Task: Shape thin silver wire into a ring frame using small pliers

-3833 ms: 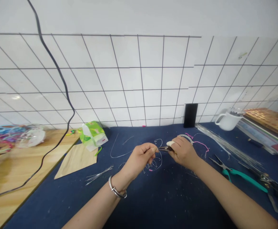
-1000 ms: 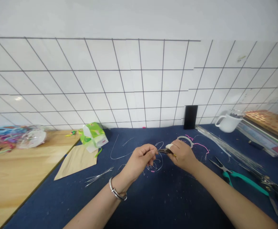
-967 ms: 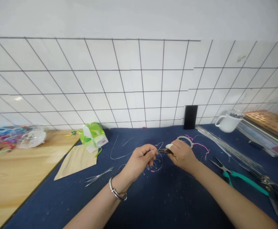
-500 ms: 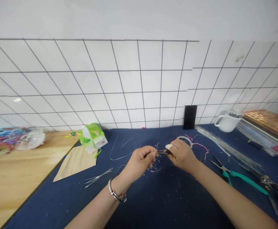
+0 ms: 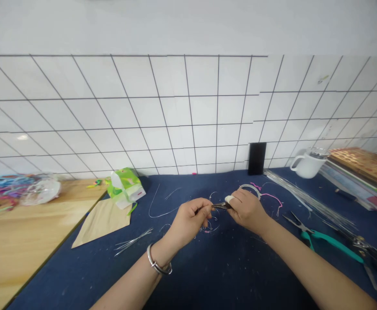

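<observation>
My left hand (image 5: pixel 193 215) pinches a thin silver wire (image 5: pixel 211 196) between thumb and forefinger, and the wire curls up near the fingertips. My right hand (image 5: pixel 248 209), with a white wrap on one finger, is closed around a pair of small pliers (image 5: pixel 219 206). Their dark jaws point left and meet the wire at my left fingertips; the handles are hidden in my palm. Just below the hands lie loose bits of bent wire (image 5: pixel 214 218) and a small pink piece (image 5: pixel 207 231). Behind my right hand sits a white ring-shaped roll (image 5: pixel 251 188).
Teal-handled pliers (image 5: pixel 333 245) and dark-handled cutters (image 5: pixel 366 249) lie at right, near a long wire bundle (image 5: pixel 307 198). A white mug (image 5: pixel 307 165), books (image 5: pixel 366 165) and a black upright block (image 5: pixel 257 158) stand behind. At left are a tissue pack (image 5: pixel 126 187), tan paper (image 5: pixel 102 221) and short wires (image 5: pixel 133 242).
The hands keep nearly the same place and grip. The curl of wire by the left fingertips has shifted slightly left, and the pliers' jaws have turned a little.
</observation>
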Demonstrator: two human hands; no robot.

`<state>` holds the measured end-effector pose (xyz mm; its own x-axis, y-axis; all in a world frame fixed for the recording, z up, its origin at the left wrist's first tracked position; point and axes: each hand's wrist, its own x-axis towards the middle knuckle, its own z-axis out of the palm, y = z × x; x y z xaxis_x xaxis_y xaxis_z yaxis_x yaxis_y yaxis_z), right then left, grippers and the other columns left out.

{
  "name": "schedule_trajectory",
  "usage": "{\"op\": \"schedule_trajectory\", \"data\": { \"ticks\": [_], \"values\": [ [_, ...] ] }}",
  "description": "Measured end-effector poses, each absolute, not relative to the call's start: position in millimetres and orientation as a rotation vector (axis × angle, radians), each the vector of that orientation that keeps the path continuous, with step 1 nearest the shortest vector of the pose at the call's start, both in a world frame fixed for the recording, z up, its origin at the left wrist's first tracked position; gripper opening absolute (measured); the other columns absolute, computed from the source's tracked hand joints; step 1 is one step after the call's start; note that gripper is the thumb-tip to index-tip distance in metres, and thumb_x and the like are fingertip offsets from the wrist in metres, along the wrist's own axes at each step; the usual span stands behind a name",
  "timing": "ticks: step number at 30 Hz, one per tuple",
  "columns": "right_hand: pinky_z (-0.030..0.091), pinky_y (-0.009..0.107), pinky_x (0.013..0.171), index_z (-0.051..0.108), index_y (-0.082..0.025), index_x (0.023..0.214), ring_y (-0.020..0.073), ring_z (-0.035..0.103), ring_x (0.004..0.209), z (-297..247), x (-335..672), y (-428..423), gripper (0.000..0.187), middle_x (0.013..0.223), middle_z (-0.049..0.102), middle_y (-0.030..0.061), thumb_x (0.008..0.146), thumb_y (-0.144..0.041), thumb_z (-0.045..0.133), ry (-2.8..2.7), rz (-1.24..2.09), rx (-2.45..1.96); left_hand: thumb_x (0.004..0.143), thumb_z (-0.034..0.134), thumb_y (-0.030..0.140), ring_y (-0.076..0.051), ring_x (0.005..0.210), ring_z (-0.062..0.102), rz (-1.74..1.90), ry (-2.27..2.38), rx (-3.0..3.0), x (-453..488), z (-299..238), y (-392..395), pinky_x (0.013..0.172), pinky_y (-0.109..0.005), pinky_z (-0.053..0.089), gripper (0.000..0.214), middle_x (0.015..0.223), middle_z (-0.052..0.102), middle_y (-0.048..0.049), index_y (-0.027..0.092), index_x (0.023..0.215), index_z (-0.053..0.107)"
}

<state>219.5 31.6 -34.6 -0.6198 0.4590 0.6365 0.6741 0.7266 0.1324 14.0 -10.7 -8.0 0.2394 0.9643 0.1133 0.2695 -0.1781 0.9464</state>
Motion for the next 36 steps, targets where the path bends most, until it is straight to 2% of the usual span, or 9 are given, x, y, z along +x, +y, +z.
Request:
{"op": "schedule_trajectory", "data": {
  "ticks": [6,18,24,29,36],
  "values": [
    [0.034,0.03,0.063,0.056,-0.016,0.078,0.0169,0.042,0.068,-30.8,221.9,33.0,0.011,0.068,0.049,0.0043,0.082,-0.021,0.048,-2.359,-0.559,-0.85,0.083,0.047,0.031,-0.009,0.048,0.051,0.933,1.158,1.598,13.5,-5.2,-9.6,0.047,-0.019,0.038,0.021,0.054,0.054,0.0015,0.015,0.074,0.057],
    [0.034,0.031,0.064,0.056,-0.016,0.076,0.0171,0.041,0.069,-28.4,225.2,33.4,0.012,0.067,0.049,0.0041,0.083,-0.02,0.047,-2.401,-0.7,-0.85,0.083,0.048,0.033,-0.008,0.051,0.052,0.932,0.996,1.434,11.1,-9.0,-6.2,0.048,-0.019,0.038,0.021,0.067,0.058,-0.0006,0.014,0.079,0.057],
    [0.033,0.031,0.064,0.055,-0.016,0.073,0.0169,0.041,0.069,-28.4,223.6,32.5,0.013,0.067,0.049,0.0041,0.082,-0.02,0.048,-2.402,-0.723,-0.826,0.082,0.052,0.031,-0.007,0.051,0.051,0.983,0.946,1.32,10.4,-12.7,-2.9,0.046,-0.018,0.037,0.019,0.07,0.057,-0.0002,0.015,0.091,0.057],
    [0.031,0.03,0.063,0.055,-0.016,0.072,0.0166,0.04,0.068,-28.7,223.1,31.8,0.013,0.067,0.048,0.0036,0.082,-0.02,0.047,-2.428,-0.728,-0.824,0.081,0.054,0.029,-0.007,0.053,0.051,0.989,0.898,1.255,10.7,-15.0,-1.1,0.047,-0.018,0.038,0.016,0.07,0.057,-0.001,0.014,0.084,0.057],
    [0.033,0.031,0.065,0.056,-0.015,0.078,0.0173,0.041,0.07,-31.6,224.6,34.3,0.014,0.069,0.05,0.0043,0.083,-0.023,0.047,-2.418,-0.668,-0.867,0.083,0.052,0.024,-0.007,0.057,0.052,1.087,0.886,1.264,9.4,-17.2,1.8,0.045,-0.016,0.03,0.014,0.076,0.057,-0.0015,0.016,0.094,0.053]
  ]
}}
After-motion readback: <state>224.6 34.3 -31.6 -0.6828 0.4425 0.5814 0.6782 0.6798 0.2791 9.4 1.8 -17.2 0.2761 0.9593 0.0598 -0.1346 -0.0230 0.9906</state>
